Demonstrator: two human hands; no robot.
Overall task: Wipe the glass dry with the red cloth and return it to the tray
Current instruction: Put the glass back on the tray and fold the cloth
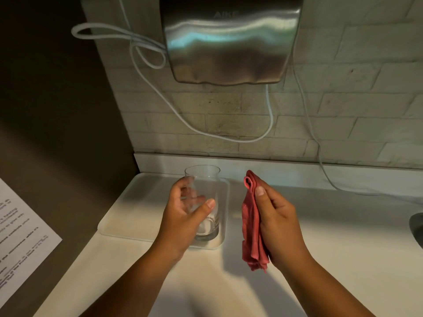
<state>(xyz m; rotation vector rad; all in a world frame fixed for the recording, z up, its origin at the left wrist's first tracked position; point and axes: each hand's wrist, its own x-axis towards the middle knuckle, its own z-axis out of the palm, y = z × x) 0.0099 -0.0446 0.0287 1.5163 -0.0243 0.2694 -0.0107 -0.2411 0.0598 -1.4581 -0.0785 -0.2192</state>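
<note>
A clear drinking glass [207,179] stands upright at the right end of the white tray [137,202] on the counter. My left hand [183,216] wraps around the glass from the left, thumb across its front and fingers behind it. Whether the glass rests on the tray or hovers just above it I cannot tell. My right hand [278,223] is to the right of the tray, above the counter, and holds a folded red cloth [250,225] that hangs down along its palm. Cloth and glass are apart.
A steel hand dryer [229,40] hangs on the brick wall above, with white cables [270,124] looping down to the counter [343,236]. A printed sheet [20,229] is on the dark wall at left. A sink edge [416,227] shows at far right.
</note>
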